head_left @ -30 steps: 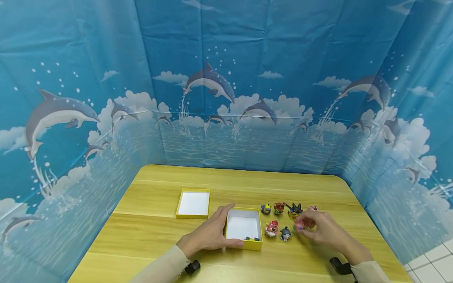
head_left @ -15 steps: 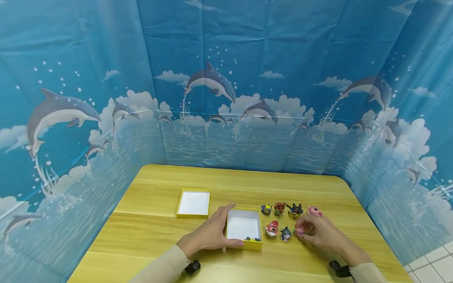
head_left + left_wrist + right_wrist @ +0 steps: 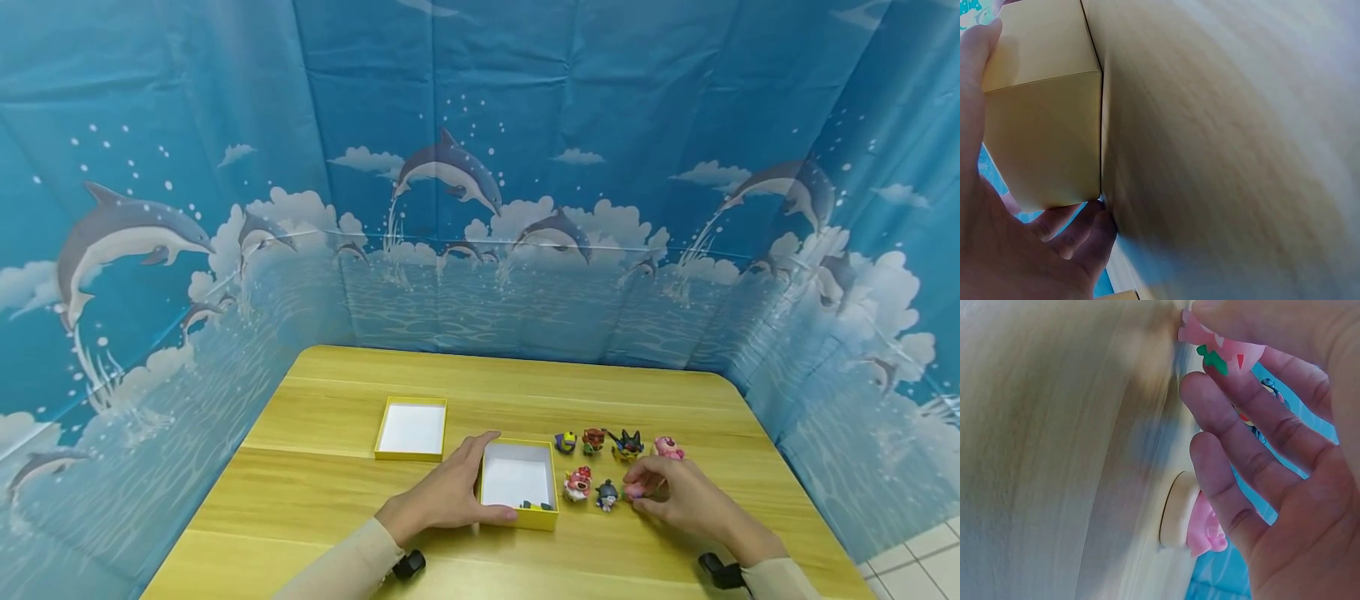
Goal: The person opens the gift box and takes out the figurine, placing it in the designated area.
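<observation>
My left hand (image 3: 450, 496) holds the small open yellow box (image 3: 536, 521) from its left side, thumb along the front wall and fingers at the back. Something dark and yellow (image 3: 536, 506) shows inside, by the box's front wall. In the right wrist view, a pink figurine (image 3: 1232, 355) with a green patch is pinched between the thumb and a finger of my right hand (image 3: 686, 497). That hand is low over the table, right of a figurine with a grey hat (image 3: 607, 497). Beside it stands a pink, red and white figurine (image 3: 577, 484).
A shallow yellow tray with a white inside (image 3: 411, 427) lies left of the box. Behind, in a row, stand a purple and yellow figurine (image 3: 566, 442), a reddish-brown one (image 3: 593, 441), a black-eared one (image 3: 627, 445) and another pink one (image 3: 667, 448). A dolphin curtain (image 3: 480, 308) hangs around the table.
My right hand has moved slightly towards me with the pink figurine, uncovering the pink figurine behind it. The left hand and the box have stayed in place.
</observation>
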Motion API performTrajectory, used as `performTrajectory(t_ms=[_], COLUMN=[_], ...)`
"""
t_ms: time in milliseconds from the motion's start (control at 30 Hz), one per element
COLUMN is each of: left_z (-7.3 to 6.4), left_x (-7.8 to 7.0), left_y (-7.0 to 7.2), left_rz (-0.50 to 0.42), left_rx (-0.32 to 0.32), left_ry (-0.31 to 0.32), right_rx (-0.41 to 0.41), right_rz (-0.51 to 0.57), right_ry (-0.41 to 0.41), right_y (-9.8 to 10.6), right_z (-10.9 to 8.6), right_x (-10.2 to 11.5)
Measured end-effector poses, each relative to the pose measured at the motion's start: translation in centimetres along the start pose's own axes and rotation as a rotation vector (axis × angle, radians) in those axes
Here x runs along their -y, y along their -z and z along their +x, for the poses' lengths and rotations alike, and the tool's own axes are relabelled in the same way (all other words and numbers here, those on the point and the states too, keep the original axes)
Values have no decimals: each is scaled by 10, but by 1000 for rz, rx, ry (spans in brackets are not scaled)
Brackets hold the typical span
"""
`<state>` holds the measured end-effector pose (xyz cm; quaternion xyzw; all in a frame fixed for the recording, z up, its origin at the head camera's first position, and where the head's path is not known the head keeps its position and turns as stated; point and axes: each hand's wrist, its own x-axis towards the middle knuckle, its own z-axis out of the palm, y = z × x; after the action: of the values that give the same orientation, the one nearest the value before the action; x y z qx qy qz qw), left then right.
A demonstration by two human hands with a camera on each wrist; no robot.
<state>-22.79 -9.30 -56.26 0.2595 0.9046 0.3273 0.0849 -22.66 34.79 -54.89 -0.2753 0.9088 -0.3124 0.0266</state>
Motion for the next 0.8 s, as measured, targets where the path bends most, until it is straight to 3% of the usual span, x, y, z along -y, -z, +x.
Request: performTrajectory(t_ms=[800], left_z=[1], left_x=[3], left_y=[-1], left_rz=[-17], left_rx=[-3], left_ry=[6], right_rx=[-7], right_rz=[-52], right_ry=[-11], right_y=[4], right_z=[0], right_x=[5])
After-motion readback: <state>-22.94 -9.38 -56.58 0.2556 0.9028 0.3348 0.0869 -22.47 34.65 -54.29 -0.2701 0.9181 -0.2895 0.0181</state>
